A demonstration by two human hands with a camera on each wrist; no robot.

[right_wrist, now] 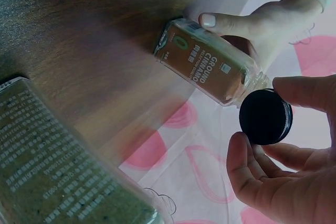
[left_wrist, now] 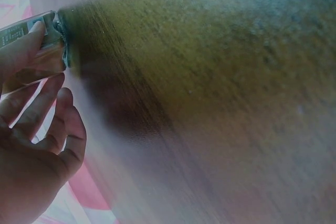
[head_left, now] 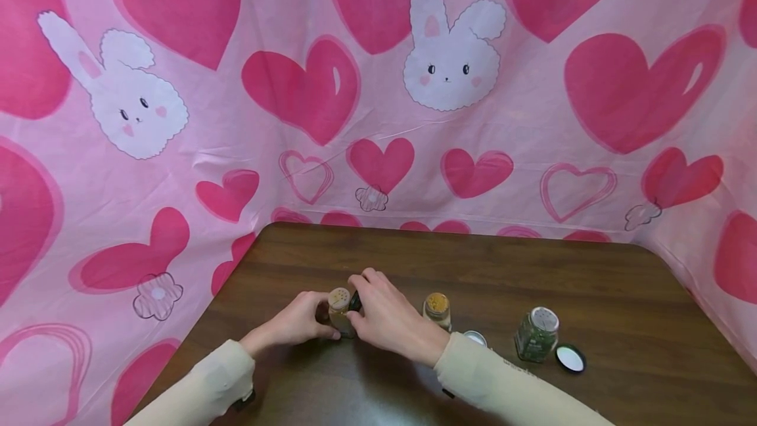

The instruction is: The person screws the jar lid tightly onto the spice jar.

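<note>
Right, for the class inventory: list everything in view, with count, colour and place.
Table: 1, brown, lower half of head view
Cloth: at least 1, pink, around the table
Hearts: many, red, on the cloth
Rabbits: 2, white, on the cloth
Flowers: at least 3, pale, on the cloth
Cinnamon jar: 1, brown, in the left hand
Powder jar: 1, yellow-topped, right of the cinnamon jar
Herb jar: 1, green, farthest right
Held lid: 1, black, in the right hand
Pale lid: 1, whitish, by the powder jar
Loose lid: 1, black, white inside, beside the herb jar
Sleeves: 2, cream, leading to the hands
Hands: 2, bare, near the middle
</note>
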